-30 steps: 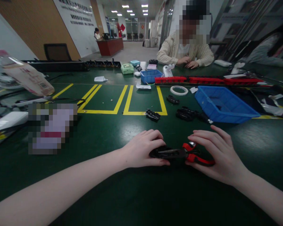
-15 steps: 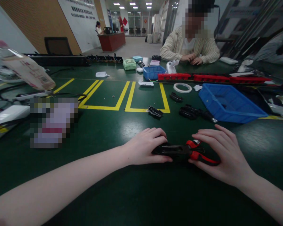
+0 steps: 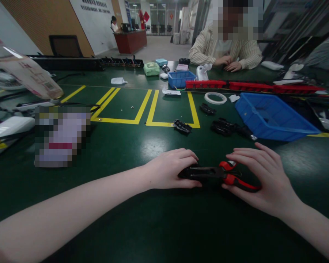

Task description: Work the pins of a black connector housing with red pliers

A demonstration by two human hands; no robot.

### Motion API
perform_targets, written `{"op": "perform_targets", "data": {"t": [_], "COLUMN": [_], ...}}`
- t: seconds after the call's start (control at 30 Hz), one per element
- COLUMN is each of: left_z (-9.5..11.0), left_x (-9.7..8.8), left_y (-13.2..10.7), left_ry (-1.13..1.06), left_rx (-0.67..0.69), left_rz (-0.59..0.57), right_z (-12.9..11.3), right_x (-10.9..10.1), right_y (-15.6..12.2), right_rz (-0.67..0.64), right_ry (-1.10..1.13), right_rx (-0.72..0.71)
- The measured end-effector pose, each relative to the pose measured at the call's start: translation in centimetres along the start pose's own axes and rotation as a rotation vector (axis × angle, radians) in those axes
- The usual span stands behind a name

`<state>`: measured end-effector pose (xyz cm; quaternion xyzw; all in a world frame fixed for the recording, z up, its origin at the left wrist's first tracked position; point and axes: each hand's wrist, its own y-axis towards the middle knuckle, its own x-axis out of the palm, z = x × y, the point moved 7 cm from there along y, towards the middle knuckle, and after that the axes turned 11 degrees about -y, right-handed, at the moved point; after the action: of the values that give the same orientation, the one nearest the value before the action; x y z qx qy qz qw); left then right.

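Pliers with red and black handles [image 3: 242, 183] lie across the front of the green table, their dark jaws pointing left. My right hand [image 3: 265, 182] is closed around the handles, thumb below and fingers above; the handles stand spread apart. My left hand [image 3: 175, 170] grips a glossy black piece [image 3: 188, 171] at the jaw end, thumb along the lower side. Fingers partly cover this piece, and its border with the jaws is unclear. Beyond my hands lie a ridged black plastic part [image 3: 182, 126] and more black parts [image 3: 223, 127].
A tilted blue bin [image 3: 274, 120] stands right, near a white tape roll [image 3: 215, 98]. Farther back are a small blue bin [image 3: 181, 79] and a long red strip [image 3: 249, 87]. At left are a bottle [image 3: 30, 75] and a blurred phone-like object [image 3: 65, 137]. A person [image 3: 226, 47] sits opposite.
The view has tipped down slightly, so the background sits higher. My hands and the pliers appear a little farther right, with the same hold on both sides.
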<state>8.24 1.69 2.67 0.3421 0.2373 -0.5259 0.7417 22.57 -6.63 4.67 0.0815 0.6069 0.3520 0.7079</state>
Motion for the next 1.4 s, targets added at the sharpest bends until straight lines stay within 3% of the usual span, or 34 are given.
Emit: {"op": "perform_targets", "data": {"t": [0.33,1.07,1.4], "left_z": [0.2,0.0,-0.1], "left_x": [-0.1,0.4,0.5], "left_y": [0.0,0.0,0.1], "left_ry": [0.203,0.252,0.237], "left_rx": [0.024,0.013,0.007], "left_rz": [0.053,0.019,-0.005], "right_z": [-0.2,0.4,0.5], "right_x": [0.2,0.8,1.7], "right_y": [-0.1,-0.7,-1.1], "right_rz": [-0.055,-0.144,-0.271], "right_ry": [0.058,0.12,0.282], "right_rx": [0.03,-0.05,0.094]}}
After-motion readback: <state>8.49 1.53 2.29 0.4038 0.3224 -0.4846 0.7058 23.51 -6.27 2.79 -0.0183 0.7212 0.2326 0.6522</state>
